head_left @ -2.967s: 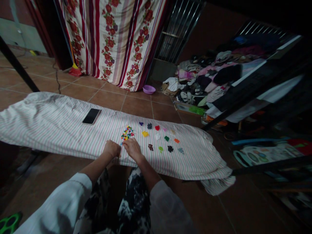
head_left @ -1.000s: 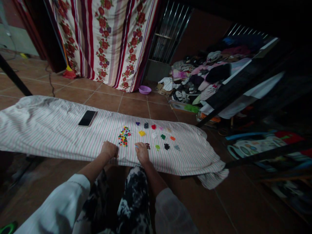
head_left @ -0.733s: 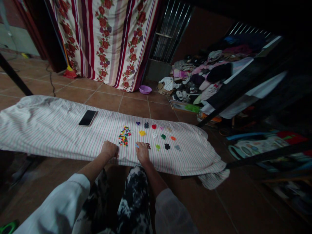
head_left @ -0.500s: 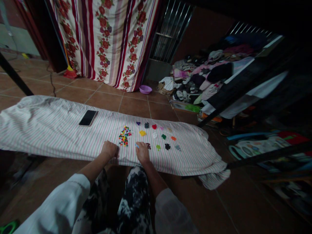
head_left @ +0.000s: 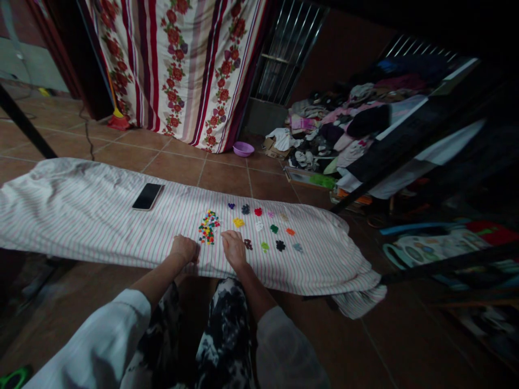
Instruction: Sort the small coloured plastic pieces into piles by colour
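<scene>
My left hand (head_left: 185, 249) rests curled on the cloth near its front edge, left of a mixed heap of small coloured beads (head_left: 208, 228). Its fingers are closed and whatever they may hold is hidden. Just right of the heap, my right hand (head_left: 234, 248) hovers low with its fingers bent together; nothing can be made out between them. Beyond it lie small single-colour bead piles: yellow (head_left: 239, 222), dark brown (head_left: 248, 245), lime green (head_left: 265, 246), black (head_left: 280, 246), white (head_left: 259, 226), dark green (head_left: 274, 229), red (head_left: 258, 212) and several others.
A striped cloth (head_left: 101, 216) covers the low surface, with a phone (head_left: 148, 196) lying on its left part. Past it are a purple basin (head_left: 243, 149), a floral curtain (head_left: 174, 70), a broom (head_left: 118, 120) and heaped clothes (head_left: 340, 127). Dark metal bars (head_left: 348, 197) slant at the sides.
My right hand has shifted slightly up and left, toward the mixed heap. The light blue bit that showed at its fingertips is out of sight. My left hand has stayed put.
</scene>
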Action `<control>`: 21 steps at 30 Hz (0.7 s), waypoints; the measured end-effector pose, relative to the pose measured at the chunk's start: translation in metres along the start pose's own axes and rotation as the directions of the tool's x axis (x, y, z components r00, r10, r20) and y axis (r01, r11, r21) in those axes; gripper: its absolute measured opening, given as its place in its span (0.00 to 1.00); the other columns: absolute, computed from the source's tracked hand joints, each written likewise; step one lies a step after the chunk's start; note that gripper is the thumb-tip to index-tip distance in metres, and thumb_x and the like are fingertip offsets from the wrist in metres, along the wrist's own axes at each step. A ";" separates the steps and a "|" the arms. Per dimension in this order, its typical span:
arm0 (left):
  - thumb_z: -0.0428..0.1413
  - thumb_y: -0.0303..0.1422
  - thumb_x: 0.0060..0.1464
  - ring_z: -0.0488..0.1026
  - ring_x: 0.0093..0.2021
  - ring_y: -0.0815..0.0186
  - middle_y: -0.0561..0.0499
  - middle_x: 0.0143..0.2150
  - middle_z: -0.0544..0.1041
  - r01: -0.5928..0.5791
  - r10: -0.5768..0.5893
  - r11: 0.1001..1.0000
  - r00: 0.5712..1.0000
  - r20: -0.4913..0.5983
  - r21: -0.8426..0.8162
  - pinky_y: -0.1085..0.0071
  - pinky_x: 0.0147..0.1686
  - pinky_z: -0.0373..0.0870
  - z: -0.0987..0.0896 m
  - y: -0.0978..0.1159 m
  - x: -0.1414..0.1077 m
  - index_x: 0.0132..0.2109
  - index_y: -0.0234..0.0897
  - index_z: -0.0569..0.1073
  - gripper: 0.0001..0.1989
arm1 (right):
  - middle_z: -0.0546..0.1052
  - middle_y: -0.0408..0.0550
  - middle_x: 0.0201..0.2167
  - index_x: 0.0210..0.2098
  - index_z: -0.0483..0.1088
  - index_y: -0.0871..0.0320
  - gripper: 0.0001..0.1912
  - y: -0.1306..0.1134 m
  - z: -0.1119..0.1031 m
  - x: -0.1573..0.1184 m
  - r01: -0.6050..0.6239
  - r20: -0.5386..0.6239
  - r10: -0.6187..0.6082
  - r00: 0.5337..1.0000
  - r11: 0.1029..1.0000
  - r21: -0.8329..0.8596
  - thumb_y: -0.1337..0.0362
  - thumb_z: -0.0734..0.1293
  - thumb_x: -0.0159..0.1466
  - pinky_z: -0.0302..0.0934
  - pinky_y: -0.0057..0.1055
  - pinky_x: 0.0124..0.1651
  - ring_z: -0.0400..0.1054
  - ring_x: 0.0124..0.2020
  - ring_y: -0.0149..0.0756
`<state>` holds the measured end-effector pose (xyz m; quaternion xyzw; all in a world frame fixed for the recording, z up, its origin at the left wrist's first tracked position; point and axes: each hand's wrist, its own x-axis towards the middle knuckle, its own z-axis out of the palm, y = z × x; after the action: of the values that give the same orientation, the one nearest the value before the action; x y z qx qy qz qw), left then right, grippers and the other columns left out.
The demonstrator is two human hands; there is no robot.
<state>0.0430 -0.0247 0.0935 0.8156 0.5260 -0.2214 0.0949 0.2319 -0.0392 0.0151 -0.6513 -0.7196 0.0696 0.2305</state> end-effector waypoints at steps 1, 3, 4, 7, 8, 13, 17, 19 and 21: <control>0.61 0.44 0.49 0.75 0.50 0.50 0.36 0.46 0.79 -0.002 0.002 1.000 1.000 0.000 0.000 0.58 0.49 0.67 0.000 0.000 0.001 0.43 0.39 0.79 0.17 | 0.75 0.49 0.45 0.48 0.75 0.53 0.15 -0.002 0.001 0.004 0.005 0.010 -0.005 1.000 1.000 -0.001 0.67 0.58 0.68 0.58 0.33 0.51 0.63 0.48 0.39; 0.61 0.44 0.49 0.75 0.50 0.50 0.36 0.46 0.79 -0.004 0.004 1.000 1.000 -0.001 0.003 0.57 0.50 0.66 0.001 0.000 0.002 0.43 0.38 0.79 0.18 | 0.75 0.49 0.44 0.48 0.75 0.52 0.16 -0.007 0.004 0.011 0.017 0.029 -0.017 0.999 1.000 -0.003 0.67 0.58 0.68 0.58 0.33 0.51 0.63 0.48 0.39; 0.61 0.44 0.50 0.75 0.50 0.50 0.36 0.46 0.79 -0.004 0.004 1.000 1.000 -0.001 0.005 0.57 0.50 0.66 0.001 0.000 0.002 0.44 0.38 0.79 0.18 | 0.75 0.48 0.44 0.48 0.75 0.52 0.16 -0.009 0.005 0.014 0.020 0.036 -0.020 0.999 1.000 -0.004 0.67 0.59 0.68 0.58 0.33 0.51 0.62 0.48 0.39; 0.61 0.44 0.50 0.75 0.50 0.50 0.36 0.46 0.80 -0.011 0.011 1.000 1.000 0.004 0.009 0.56 0.50 0.66 0.000 0.001 0.002 0.44 0.38 0.79 0.18 | 0.75 0.48 0.45 0.48 0.75 0.52 0.15 -0.017 0.008 0.025 0.011 0.050 -0.010 0.999 1.000 -0.012 0.67 0.59 0.68 0.57 0.33 0.52 0.61 0.50 0.39; 0.61 0.44 0.50 0.75 0.50 0.50 0.36 0.46 0.80 -0.013 0.013 1.000 1.000 0.007 0.010 0.56 0.50 0.66 0.000 0.001 0.002 0.44 0.38 0.79 0.18 | 0.75 0.48 0.45 0.48 0.75 0.52 0.15 -0.020 0.008 0.029 0.007 0.055 -0.006 0.998 1.000 -0.015 0.67 0.59 0.68 0.57 0.33 0.53 0.61 0.50 0.39; 0.60 0.44 0.51 0.75 0.50 0.49 0.35 0.46 0.79 -0.010 0.010 1.000 1.000 0.002 0.019 0.56 0.50 0.66 0.001 0.001 0.003 0.44 0.36 0.79 0.18 | 0.74 0.49 0.46 0.47 0.76 0.51 0.16 -0.030 0.009 0.048 0.006 0.102 -0.001 0.995 0.999 -0.046 0.68 0.59 0.68 0.56 0.32 0.53 0.61 0.50 0.39; 0.61 0.45 0.49 0.75 0.50 0.49 0.35 0.47 0.79 -0.004 0.005 1.000 1.000 -0.004 0.021 0.56 0.50 0.66 0.003 0.000 0.005 0.45 0.37 0.79 0.19 | 0.74 0.49 0.44 0.48 0.76 0.51 0.17 -0.031 0.014 0.060 0.009 0.162 0.005 0.987 0.997 -0.080 0.70 0.59 0.67 0.55 0.32 0.52 0.61 0.49 0.39; 0.61 0.46 0.49 0.75 0.50 0.49 0.36 0.47 0.79 -0.003 0.003 1.000 1.000 -0.004 0.021 0.57 0.50 0.66 0.004 0.000 0.006 0.45 0.38 0.79 0.20 | 0.74 0.50 0.44 0.47 0.76 0.51 0.18 -0.029 0.017 0.063 0.014 0.180 0.003 0.984 0.996 -0.093 0.71 0.58 0.67 0.55 0.31 0.52 0.60 0.49 0.39; 0.61 0.46 0.49 0.74 0.50 0.49 0.37 0.47 0.79 -0.001 0.001 1.000 1.000 -0.006 0.022 0.56 0.49 0.66 0.005 0.000 0.007 0.45 0.39 0.79 0.20 | 0.74 0.50 0.44 0.48 0.76 0.51 0.18 -0.028 0.020 0.066 0.023 0.191 -0.003 0.982 0.994 -0.103 0.71 0.58 0.67 0.55 0.31 0.52 0.60 0.49 0.39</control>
<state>0.0438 -0.0206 0.0853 0.8175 0.5235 -0.2246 0.0844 0.1952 0.0244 0.0248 -0.6481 -0.7452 0.0923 0.1268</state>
